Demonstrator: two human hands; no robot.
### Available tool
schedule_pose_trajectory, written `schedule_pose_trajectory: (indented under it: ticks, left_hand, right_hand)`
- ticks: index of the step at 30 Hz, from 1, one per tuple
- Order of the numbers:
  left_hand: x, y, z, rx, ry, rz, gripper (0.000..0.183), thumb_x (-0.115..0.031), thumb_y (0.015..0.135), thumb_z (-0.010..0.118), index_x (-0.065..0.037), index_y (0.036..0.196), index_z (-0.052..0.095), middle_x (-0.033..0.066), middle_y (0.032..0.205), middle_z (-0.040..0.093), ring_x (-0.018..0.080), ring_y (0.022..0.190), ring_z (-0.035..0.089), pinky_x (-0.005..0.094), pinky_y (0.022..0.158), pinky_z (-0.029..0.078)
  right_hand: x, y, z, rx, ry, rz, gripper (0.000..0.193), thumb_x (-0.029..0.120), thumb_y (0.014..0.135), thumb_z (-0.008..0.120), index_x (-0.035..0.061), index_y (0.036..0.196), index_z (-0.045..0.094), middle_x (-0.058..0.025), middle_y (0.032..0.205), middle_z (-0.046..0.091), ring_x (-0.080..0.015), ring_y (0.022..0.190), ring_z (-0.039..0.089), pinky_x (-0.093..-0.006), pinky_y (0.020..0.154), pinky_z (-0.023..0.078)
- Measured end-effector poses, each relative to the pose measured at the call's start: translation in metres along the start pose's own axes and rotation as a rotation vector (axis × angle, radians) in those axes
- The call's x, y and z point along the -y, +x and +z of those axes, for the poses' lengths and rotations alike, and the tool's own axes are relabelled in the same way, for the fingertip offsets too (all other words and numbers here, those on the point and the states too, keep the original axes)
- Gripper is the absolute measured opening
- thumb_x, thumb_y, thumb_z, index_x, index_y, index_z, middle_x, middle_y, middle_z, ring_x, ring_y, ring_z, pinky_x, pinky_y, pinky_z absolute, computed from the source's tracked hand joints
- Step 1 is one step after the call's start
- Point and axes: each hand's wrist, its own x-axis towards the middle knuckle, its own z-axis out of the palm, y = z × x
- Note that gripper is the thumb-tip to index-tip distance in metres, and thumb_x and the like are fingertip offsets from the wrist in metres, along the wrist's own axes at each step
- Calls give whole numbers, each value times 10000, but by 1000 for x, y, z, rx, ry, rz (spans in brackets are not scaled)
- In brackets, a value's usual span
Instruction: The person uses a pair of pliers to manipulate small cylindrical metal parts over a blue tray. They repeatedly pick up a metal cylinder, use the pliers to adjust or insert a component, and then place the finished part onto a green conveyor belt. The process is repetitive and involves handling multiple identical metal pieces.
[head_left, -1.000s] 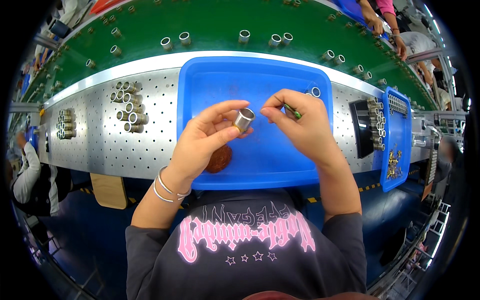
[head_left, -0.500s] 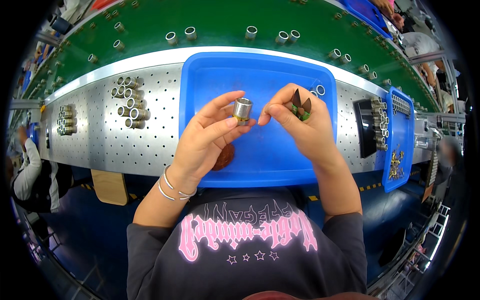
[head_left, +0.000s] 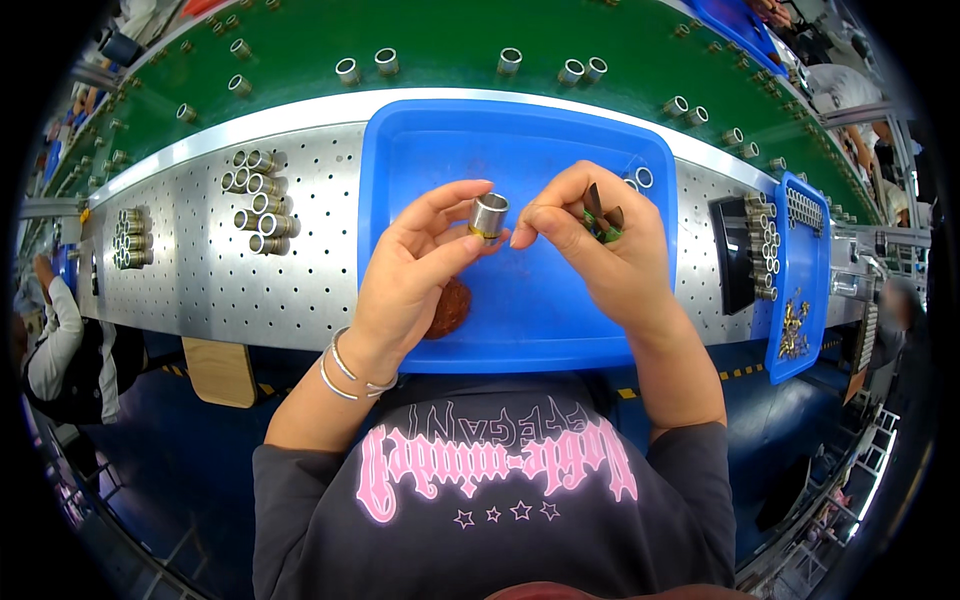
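Over the blue tray [head_left: 520, 352], my left hand [head_left: 405, 270] holds a short silver metal sleeve [head_left: 489, 214] between thumb and fingers, its round opening facing up and a brass-coloured band at its lower end. My right hand [head_left: 625, 260] is closed just right of the sleeve, thumb and forefinger pinched together. Whether anything tiny sits in that pinch cannot be seen. Within its curled fingers is a small tool [head_left: 606, 222] with two dark pointed ends and green parts; the rest is hidden. Below my left hand, a reddish-brown wad [head_left: 452, 308] lies in the tray.
Two pale rings [head_left: 642, 178] are at the tray's far right corner. Metal sleeves [head_left: 262, 205] stand grouped on the perforated metal table [head_left: 320, 270]. To the right are a black box [head_left: 733, 255] and a blue tray of brass pieces [head_left: 793, 330]. Beyond runs a green belt [head_left: 450, 72] carrying sleeves.
The sleeve in my left hand has tilted slightly. My right fingertips have moved a little left, closer to it, and the pointed tool has turned slightly in my right hand.
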Motion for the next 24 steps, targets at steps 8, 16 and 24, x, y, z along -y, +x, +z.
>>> schedule_pose_trajectory:
  ticks: [8, 16, 24]
  left_hand:
    - [3, 2, -3, 20, 63, 16, 427, 24, 813, 574, -1, 1228, 475, 108, 1086, 562, 169, 990, 566, 289, 881, 451]
    - [6, -2, 1, 97, 169, 23, 473, 36, 812, 576, 14, 1264, 439, 124, 1091, 551, 225, 1010, 571, 352, 903, 459]
    - [-3, -2, 1, 50, 132, 8, 473, -52, 831, 588, -27, 1277, 433, 114, 1103, 542, 238, 1012, 571, 338, 905, 451]
  right_hand:
    - [1, 3, 2, 26, 69, 28, 78, 65, 860, 568, 10, 806, 556, -46, 738, 634, -60, 653, 546, -186, 572, 423]
    - [-11, 15, -7, -117, 394, 241, 124, 135, 865, 584, 15, 841, 570, -102, 780, 643, -40, 539, 459, -174, 476, 361]
    - [-23, 11, -17, -294, 636, 145, 154, 157, 910, 522, 22, 838, 542, -145, 811, 624, -12, 408, 280, -178, 393, 239]
